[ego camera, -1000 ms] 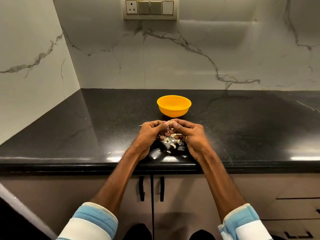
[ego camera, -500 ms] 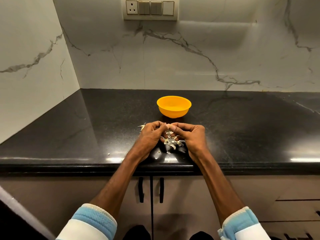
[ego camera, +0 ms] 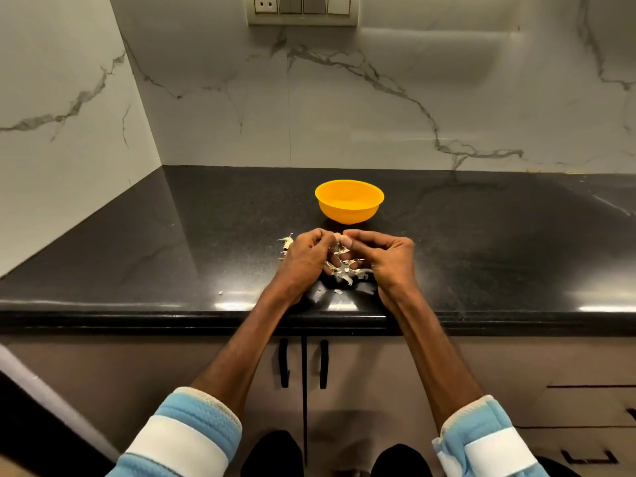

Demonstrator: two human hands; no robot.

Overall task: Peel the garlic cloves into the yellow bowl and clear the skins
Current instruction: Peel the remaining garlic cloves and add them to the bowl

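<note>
A: Status?
B: I see left hand (ego camera: 304, 258) and right hand (ego camera: 392, 259) both pinching one garlic clove (ego camera: 341, 238) at centre frame, just below the yellow bowl (ego camera: 349, 210), probably so skins (ego camera: 344, 275) fall on the desk (ego camera: 172, 253).

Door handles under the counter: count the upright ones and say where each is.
2. One handle is just left of the door seam below the counter; the other handle is just right of it. Neither is covered.
</note>
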